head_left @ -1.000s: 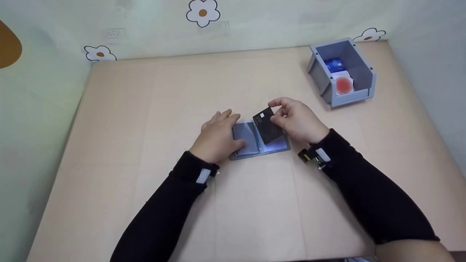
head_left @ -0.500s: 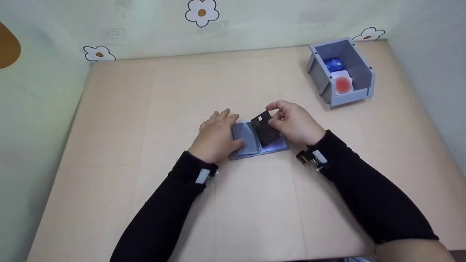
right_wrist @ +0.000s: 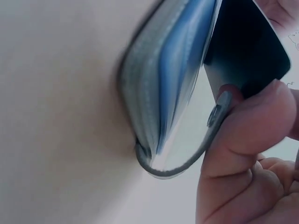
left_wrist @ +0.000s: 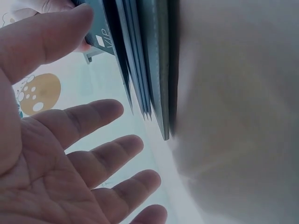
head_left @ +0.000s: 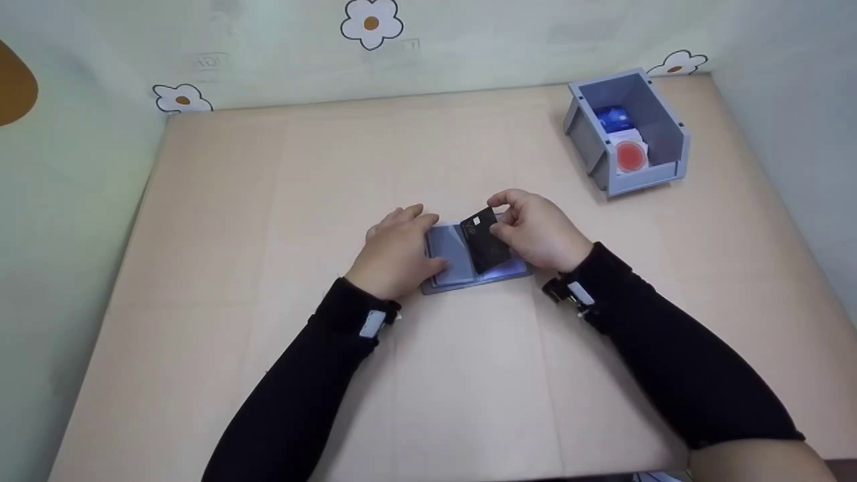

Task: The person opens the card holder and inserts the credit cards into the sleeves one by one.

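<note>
A grey card holder (head_left: 450, 254) lies spread at the middle of the table, its clear sleeves (right_wrist: 180, 88) fanned. My left hand (head_left: 397, 251) rests flat on its left half with straight fingers (left_wrist: 88, 123). My right hand (head_left: 535, 227) pinches a black VIP card (head_left: 485, 241) between thumb and fingers, tilted over the holder's right half, its lower edge down at the sleeves. In the right wrist view the black card (right_wrist: 247, 51) stands beside the sleeves, and a finger (right_wrist: 247, 135) also touches the holder's strap (right_wrist: 212, 126).
A grey open-fronted bin (head_left: 659, 134) stands at the back right with a blue card (head_left: 616, 119) and a white card with a red disc (head_left: 631, 155) inside. Pale flower-printed walls (head_left: 371, 23) close in the table (head_left: 469, 381) behind and at both sides.
My right hand has brought the black card down and slightly left, closer onto the holder's right half. The left hand has stayed on the holder.
</note>
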`<action>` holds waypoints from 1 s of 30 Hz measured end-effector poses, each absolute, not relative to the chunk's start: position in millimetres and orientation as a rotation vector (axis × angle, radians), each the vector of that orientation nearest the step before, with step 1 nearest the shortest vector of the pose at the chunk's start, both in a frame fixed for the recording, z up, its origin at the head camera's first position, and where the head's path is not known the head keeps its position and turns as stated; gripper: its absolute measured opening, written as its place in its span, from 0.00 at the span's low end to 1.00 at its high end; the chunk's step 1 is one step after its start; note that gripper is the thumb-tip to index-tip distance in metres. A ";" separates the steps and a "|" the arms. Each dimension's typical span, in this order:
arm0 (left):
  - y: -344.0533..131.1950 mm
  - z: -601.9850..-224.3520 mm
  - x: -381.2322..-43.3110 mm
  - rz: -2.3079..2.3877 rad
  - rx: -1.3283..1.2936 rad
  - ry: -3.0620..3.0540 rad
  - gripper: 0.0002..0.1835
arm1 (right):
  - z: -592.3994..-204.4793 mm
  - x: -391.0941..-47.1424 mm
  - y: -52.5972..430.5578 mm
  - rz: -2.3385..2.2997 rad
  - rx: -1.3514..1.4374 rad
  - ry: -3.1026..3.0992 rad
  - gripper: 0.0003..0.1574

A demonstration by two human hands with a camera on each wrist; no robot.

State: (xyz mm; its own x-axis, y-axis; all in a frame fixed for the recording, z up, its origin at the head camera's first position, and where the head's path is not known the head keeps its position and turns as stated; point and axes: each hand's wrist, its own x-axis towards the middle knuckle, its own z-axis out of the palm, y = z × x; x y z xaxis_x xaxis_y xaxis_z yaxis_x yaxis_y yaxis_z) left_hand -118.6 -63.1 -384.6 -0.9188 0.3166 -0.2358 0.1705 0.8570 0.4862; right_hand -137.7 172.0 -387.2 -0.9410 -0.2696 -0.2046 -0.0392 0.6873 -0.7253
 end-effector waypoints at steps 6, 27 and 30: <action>-63.0 -385.5 -119.1 0.658 0.364 2.728 0.39 | -387.2 -136.5 169.8 -1.066 -0.270 2.651 0.28; -62.3 -385.8 -120.4 0.612 0.365 2.720 0.39 | -386.7 -132.8 167.4 -0.985 -0.256 2.711 0.30; -62.1 -385.7 -120.4 0.608 0.368 2.723 0.39 | -386.7 -131.9 167.3 -0.964 -0.257 2.716 0.30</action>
